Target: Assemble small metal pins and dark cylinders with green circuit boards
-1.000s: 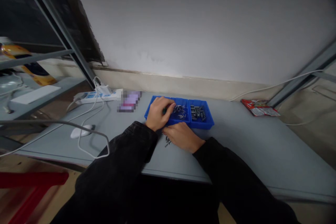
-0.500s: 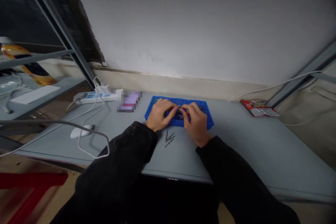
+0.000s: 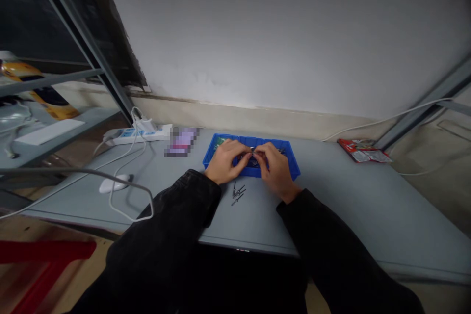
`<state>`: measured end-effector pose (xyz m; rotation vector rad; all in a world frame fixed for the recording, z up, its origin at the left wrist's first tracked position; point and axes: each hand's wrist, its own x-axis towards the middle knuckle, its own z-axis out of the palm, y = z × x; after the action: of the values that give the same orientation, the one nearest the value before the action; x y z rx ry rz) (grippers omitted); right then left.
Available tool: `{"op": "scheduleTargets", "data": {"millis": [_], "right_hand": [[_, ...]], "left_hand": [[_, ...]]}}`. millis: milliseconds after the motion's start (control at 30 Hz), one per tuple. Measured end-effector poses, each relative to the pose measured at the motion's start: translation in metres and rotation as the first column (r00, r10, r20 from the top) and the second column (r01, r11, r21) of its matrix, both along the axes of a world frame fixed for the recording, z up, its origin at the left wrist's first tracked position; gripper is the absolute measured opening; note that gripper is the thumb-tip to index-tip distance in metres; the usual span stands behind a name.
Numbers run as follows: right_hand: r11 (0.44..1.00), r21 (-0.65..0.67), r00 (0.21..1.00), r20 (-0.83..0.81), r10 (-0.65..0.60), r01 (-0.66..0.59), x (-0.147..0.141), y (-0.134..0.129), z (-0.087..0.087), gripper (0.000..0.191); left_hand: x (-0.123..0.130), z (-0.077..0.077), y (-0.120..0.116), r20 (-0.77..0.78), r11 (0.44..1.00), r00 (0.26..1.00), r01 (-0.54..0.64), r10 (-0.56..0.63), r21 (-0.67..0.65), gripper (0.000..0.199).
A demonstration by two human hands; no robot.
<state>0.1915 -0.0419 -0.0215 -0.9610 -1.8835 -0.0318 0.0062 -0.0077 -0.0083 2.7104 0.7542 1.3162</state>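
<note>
A blue compartment tray (image 3: 295,169) stands on the grey table, with thin metal screws in its middle compartment (image 3: 253,162). Above it my left hand (image 3: 227,161) is pinched closed, thumb against fingers. My right hand (image 3: 275,167) pinches from the other side, its fingertips almost meeting those of the left. Between them is a small metal piece that looks like a screw, mostly hidden by the fingers. Closer to me, several screws (image 3: 238,194) with wider collars lie loose on the table. Something green (image 3: 220,142) shows in the tray's left compartment, partly behind my left hand.
A power strip (image 3: 158,134) with plugs and a pixelated purple item (image 3: 183,142) lie at the back left. Nearer are a white mouse-like object (image 3: 112,184) and a looping cable (image 3: 151,201). A red packet (image 3: 362,151) lies at the right by the metal frame.
Both hands stay over the tray, pinching. My right hand has shifted slightly, and its fingers have turned a little around the small piece. The loose screws have not moved.
</note>
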Motion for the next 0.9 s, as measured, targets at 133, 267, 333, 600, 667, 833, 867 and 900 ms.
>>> {"op": "scheduleTargets", "data": {"millis": [133,267,333,600,667,833,867,900], "right_hand": [[1.000,0.002,1.000,0.006,-0.015,0.015,0.0002,0.0012,-0.0003,0.016],[1.000,0.002,1.000,-0.003,-0.022,0.022,0.0010,0.0023,-0.0015,0.021],[1.000,0.002,1.000,-0.004,-0.012,0.012,0.0015,0.0027,-0.0023,0.020],[0.999,-0.010,0.999,-0.016,-0.038,0.038,0.0027,0.0030,-0.0007,0.018],[0.999,-0.009,0.999,-0.016,-0.036,0.036,0.0031,0.0026,0.0002,0.020],[1.000,-0.021,0.999,-0.029,-0.012,0.011,0.0036,0.0026,-0.0011,0.014],[1.000,-0.024,0.999,-0.029,-0.014,0.014,0.0036,0.0028,-0.0016,0.013],[0.999,-0.026,0.999,-0.029,-0.020,0.019,0.0036,0.0030,-0.0020,0.013]], "left_hand": [[-0.0004,-0.0005,0.0004,-0.011,1.000,1.000,0.005,-0.005,0.007,0.019],[-0.0010,-0.0013,0.0011,-0.011,1.000,1.000,0.005,-0.005,0.005,0.019],[-0.0012,-0.0014,0.0013,-0.007,1.000,1.000,-0.001,0.001,-0.001,0.019],[-0.0002,0.0001,0.0003,0.007,1.000,1.000,-0.015,0.015,-0.014,0.021],[-0.0003,0.0001,0.0001,0.007,1.000,1.000,-0.018,0.018,-0.019,0.021],[-0.0006,-0.0005,0.0005,0.019,1.000,1.000,-0.019,0.019,-0.020,0.021],[-0.0005,-0.0005,0.0006,0.023,1.000,1.000,-0.020,0.020,-0.019,0.021],[-0.0004,-0.0005,0.0005,0.023,1.000,0.999,-0.022,0.022,-0.017,0.021]]}}
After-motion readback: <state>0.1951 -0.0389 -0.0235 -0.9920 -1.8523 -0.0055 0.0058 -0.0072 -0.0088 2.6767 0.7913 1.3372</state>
